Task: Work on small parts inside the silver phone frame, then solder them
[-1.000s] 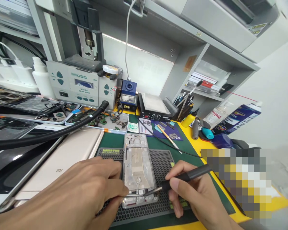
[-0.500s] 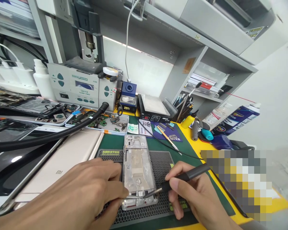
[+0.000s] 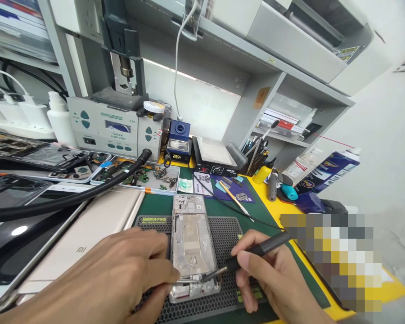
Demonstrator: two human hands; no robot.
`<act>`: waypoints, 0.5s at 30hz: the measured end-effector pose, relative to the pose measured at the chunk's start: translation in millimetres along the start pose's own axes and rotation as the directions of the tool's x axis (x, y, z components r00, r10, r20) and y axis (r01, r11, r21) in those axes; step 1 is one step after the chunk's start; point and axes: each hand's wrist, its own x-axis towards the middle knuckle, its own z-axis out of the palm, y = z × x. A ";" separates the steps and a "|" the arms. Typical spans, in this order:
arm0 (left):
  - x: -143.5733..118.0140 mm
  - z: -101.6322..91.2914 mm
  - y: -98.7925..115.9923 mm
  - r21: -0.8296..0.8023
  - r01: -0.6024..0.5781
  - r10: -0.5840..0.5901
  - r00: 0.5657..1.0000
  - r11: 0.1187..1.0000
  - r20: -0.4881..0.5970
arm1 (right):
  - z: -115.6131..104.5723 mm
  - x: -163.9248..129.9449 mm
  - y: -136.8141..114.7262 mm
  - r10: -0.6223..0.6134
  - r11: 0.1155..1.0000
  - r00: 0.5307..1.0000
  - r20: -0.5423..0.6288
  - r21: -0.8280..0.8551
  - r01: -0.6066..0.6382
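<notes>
An opened phone frame lies lengthwise on the dark anti-slip pad, its silvery inside facing up. My left hand is closed at its lower left, pinching slim metal tweezers that reach in from the left over the frame's bottom section. In my right hand is a black-handled soldering iron, held like a pen. Its dark tip comes from the right and meets the tweezers' end near the frame's bottom. What lies right under the two tips is too small to make out.
Phones, including a gold back cover, lie at the left beneath a black hose. Behind are a tray of circuit boards, a hot-air station and a heating plate. The iron's cable crosses the green mat.
The camera view has shifted slightly, so the frame sits a little lower in the picture. Both hands keep their grips, and the two tool tips stay together at the frame's bottom section.
</notes>
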 end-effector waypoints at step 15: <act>-9.9 6.2 -10.6 -0.032 -0.106 0.105 0.994 0.994 -0.029 | -3.1 2.8 1.0 0.005 1.000 0.999 0.031 0.016 -0.006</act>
